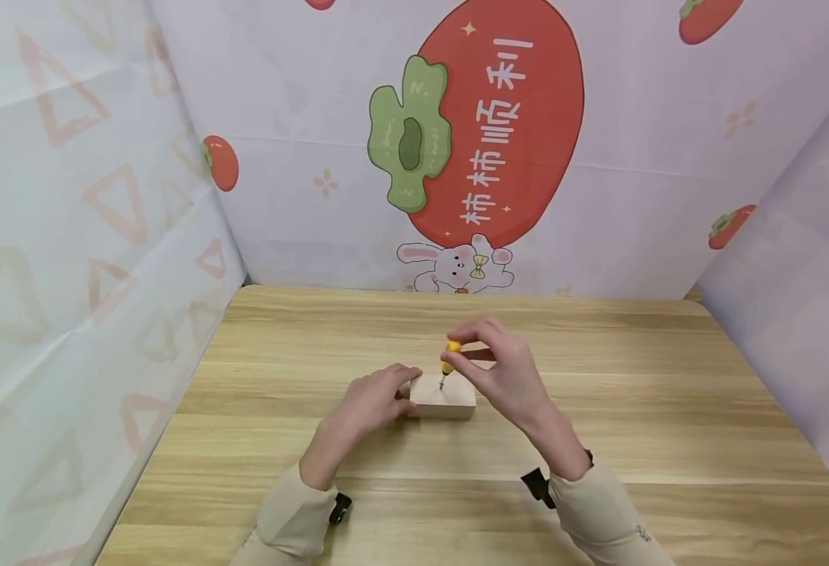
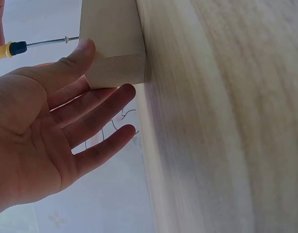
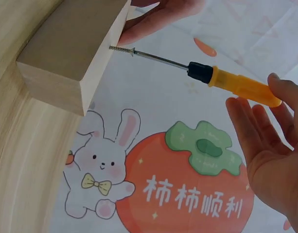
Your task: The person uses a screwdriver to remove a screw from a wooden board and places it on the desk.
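Observation:
A pale wooden block (image 1: 443, 409) lies on the table. My left hand (image 1: 365, 405) holds its left end, the thumb on one side and fingers at the other, as the left wrist view shows. A screw (image 3: 122, 49) stands in the block's upper face, most of its threaded shank exposed. On its head sits the tip of a screwdriver (image 3: 241, 87) with a yellow handle, black collar and thin metal shaft. My right hand (image 1: 510, 377) pinches the end of that handle between thumb and fingers, above the block. In the head view the screwdriver leans slightly right.
The wood-grain table (image 1: 280, 464) reaches back to a white backdrop (image 1: 301, 228) printed with a large persimmon and a rabbit. Patterned sheets (image 1: 68, 259) hang along the left and right sides. Black straps (image 1: 538, 486) show at both wrists.

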### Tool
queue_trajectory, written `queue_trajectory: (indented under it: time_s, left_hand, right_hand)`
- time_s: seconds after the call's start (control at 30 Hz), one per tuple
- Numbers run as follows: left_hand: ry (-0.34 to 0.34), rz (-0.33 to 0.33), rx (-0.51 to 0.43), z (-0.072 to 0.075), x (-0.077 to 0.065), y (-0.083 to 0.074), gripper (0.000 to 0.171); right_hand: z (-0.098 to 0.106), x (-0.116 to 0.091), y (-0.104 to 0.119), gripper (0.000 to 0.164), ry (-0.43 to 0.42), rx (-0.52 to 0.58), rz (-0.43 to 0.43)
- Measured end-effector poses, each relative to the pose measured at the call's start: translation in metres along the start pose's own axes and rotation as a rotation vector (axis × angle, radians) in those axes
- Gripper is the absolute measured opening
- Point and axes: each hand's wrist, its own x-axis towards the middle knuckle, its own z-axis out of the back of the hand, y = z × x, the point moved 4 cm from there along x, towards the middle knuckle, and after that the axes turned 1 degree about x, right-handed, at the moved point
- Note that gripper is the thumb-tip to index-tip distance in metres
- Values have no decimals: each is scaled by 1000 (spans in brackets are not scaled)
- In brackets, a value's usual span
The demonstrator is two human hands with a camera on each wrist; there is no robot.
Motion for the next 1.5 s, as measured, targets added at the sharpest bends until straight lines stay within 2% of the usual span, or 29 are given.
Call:
queue_trajectory:
  time_s: [0.17,0.27,0.33,0.47,0.53,0.63,0.83,0.97,1.1,1.27,1.33,1.4,1.5]
  left_hand:
    - [4,-1,-5,-1,1,1,53]
    - [4,-2,-2,-2,1,1,54]
    - [1,-7,3,-2,1,1,54]
    - [-2,-8,10,-2,1,1,54]
    - [-1,-12,12,-2,1,1,54]
    - [4,-8,6,-2,1,0,54]
    - [4,-4,0,-3,1,0,54]
    - [1,-5,-1,-2,2,0,54]
    - [-2,-5,6,-1,1,1,54]
    - [-6,-4,-2,0,0,0,52]
    - [-3,-3,-10,0,0,0,52]
    - [1,-3,-7,0,0,-1,52]
    - [5,1,-3,1,0,-1,53]
  right_hand:
    - [0,1,6,25,-59,-73,25]
    - [1,3,8,21,-60,-79,17]
    - [2,5,8,19,-20,-49,13]
    - [6,8,2,21,144,69,-19]
    - [8,8,-2,23,190,101,-47]
    - [10,7,-5,26,147,74,-72]
    - [5,4,0,27,-49,-87,-52]
    - [1,4,3,26,-107,-117,-41]
    - [0,5,5,22,-86,-53,-44]
    - [-2,7,1,23,99,98,-44]
    - [-1,7,-1,25,155,125,-43]
    - [1,6,-4,26,151,108,-44]
    - [2,5,-4,27,68,52,-52]
